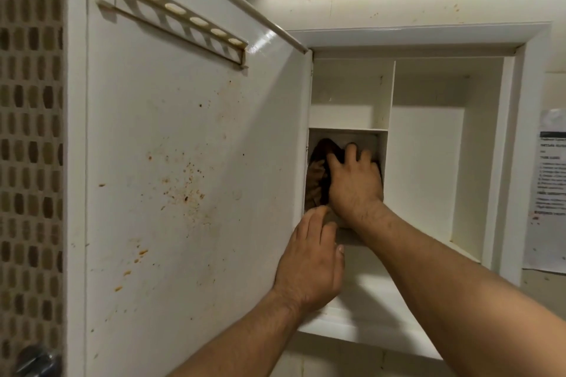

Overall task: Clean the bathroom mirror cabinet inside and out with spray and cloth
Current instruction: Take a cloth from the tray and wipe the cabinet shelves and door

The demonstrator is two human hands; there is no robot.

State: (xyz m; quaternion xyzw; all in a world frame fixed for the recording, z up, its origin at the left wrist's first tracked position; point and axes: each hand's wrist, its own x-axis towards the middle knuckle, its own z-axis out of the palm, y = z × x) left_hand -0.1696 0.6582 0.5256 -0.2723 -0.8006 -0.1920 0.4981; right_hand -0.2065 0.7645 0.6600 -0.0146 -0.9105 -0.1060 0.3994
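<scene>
Wiping the left cubby (346,135): right hand (355,187) presses cloth (320,171) flat, left hand (309,263) rests loose-fingered on the door (183,131); its stains (186,190) probably next.

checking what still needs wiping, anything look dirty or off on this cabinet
The open cabinet door is spattered on its inside face with orange-brown specks, densest near its middle; the shelves look white. The right hand presses the brown cloth in a left compartment.

White cabinet (428,162), lower-L compartment (379,144): brown cloth (318,174) bunched up inside.
</scene>
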